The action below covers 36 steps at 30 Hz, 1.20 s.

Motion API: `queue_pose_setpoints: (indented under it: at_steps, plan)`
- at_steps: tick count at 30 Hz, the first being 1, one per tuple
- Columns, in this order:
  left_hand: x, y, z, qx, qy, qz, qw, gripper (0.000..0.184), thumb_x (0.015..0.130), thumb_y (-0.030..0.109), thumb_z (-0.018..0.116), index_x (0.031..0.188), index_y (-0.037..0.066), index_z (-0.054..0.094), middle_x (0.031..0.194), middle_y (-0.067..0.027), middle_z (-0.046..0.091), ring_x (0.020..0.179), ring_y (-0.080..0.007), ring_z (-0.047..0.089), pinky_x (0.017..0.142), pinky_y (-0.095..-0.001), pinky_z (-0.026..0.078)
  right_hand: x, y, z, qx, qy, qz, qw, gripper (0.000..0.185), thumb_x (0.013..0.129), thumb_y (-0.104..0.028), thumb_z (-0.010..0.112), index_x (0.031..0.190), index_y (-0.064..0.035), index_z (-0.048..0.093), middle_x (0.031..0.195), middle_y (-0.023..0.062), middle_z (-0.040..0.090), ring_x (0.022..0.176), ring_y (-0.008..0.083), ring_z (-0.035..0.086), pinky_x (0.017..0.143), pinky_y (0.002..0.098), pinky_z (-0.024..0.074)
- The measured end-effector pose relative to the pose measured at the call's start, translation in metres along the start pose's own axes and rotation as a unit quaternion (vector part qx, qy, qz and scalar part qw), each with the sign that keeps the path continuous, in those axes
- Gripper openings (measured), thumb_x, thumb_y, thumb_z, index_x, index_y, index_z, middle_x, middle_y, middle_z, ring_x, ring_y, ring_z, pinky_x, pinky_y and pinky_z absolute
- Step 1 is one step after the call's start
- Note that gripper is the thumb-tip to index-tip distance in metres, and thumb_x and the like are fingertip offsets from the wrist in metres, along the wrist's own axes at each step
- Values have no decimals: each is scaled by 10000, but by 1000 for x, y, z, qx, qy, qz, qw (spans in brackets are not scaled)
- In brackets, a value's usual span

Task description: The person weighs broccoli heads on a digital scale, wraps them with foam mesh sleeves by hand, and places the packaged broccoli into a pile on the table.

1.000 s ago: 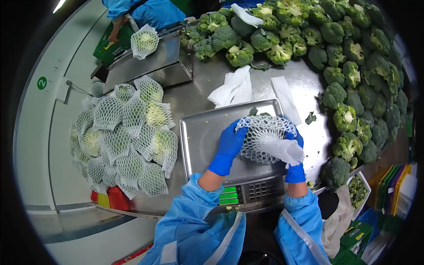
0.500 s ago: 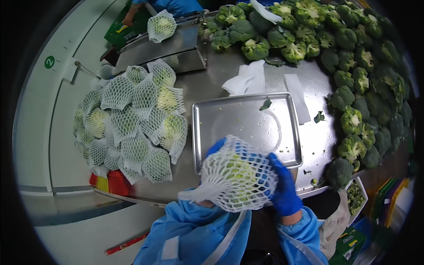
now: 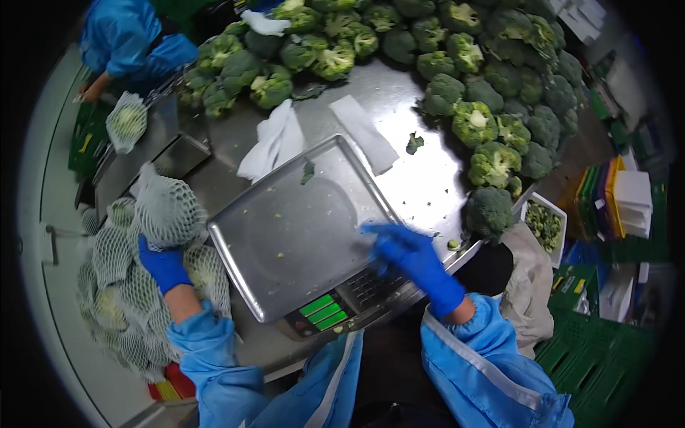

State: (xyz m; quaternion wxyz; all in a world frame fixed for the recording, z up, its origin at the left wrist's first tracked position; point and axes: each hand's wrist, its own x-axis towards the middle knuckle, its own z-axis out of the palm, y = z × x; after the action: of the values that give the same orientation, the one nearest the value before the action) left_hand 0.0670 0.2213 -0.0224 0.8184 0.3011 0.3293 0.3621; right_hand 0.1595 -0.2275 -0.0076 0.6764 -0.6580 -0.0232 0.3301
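In gloves, the left hand (image 3: 163, 265) grasps a netted broccoli (image 3: 170, 214) from below, at the upper part of a pile (image 3: 139, 289) of similar ones left of the scale (image 3: 285, 228). The right hand (image 3: 408, 255), blurred, is empty, fingers loosely extended over the scale's edge. Good handling here likely means cupping rather than squeezing, keeping the mesh snug, and seating the weight steadily among its neighbours so nothing rolls or bruises.
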Motion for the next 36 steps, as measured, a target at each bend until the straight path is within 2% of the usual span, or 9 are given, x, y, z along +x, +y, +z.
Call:
queue_pose_setpoints:
  at_steps: [6,9,12,17,20,27,30,33,36]
  plan:
    - [98,11,-20,166,72,114,977,460,865,258,544,1247,10,488,1259,-140,492,1173,-304,437,1006,-415,326,3,0,-160,-512,347,-251,745,618,696,-91,688,1277,-78,476,1214,172,507,1108,345,486,959,380,386]
    - [38,-26,66,583,-67,470,659,395,805,59,629,1180,-4,521,1183,-103,530,1113,-222,483,968,-338,373,-9,23,-195,-552,312,-82,769,950,552,-173,789,1382,-128,330,1330,230,383,1214,381,386,1013,421,336]
    - [50,-94,102,519,-283,237,771,431,779,106,680,1174,20,532,1148,-95,565,1027,-184,541,900,-315,433,1,33,-186,-580,324,-113,739,1048,485,-179,815,1397,-148,300,1355,245,346,1243,390,351,1021,440,321]
    - [61,-181,162,718,-339,270,545,640,659,407,754,1132,20,561,1070,-170,594,1028,-308,552,882,-377,428,8,29,-189,-579,357,-85,728,996,482,-146,805,1367,-122,349,1359,225,348,1243,382,350,1034,431,311]
    - [64,-195,171,867,-341,281,227,454,626,282,725,1021,90,608,1049,-145,575,1092,-325,481,915,-431,379,0,35,-203,-558,343,-106,748,925,494,-123,788,1331,-99,394,1329,201,389,1237,358,364,1036,415,316]
    - [113,-120,107,826,-220,381,353,252,756,273,614,944,112,665,922,-128,635,982,-321,562,875,-456,401,0,-18,-135,-247,319,-183,897,774,580,-47,690,1300,-12,407,1285,110,450,1182,238,454,1011,349,363]
    - [173,-85,46,684,-206,228,662,383,840,352,574,1057,40,621,928,-182,641,850,-322,618,761,-373,462,6,-66,-82,-299,228,-330,866,784,609,-145,720,1311,-14,397,1284,133,451,1188,262,447,1002,370,371]
    - [79,-53,85,575,-131,329,738,361,887,315,549,1034,-7,621,909,-119,662,810,-204,624,730,-327,466,21,-89,-36,-374,112,-382,838,801,612,-221,739,1317,-48,401,1300,163,431,1189,308,439,1003,394,365]
    - [-34,-45,109,474,-220,153,839,389,896,275,533,1083,-64,568,936,-153,651,803,-207,630,695,-295,482,47,-78,22,-390,60,-365,843,819,604,-244,741,1335,-108,398,1288,180,432,1184,350,426,1001,413,355]
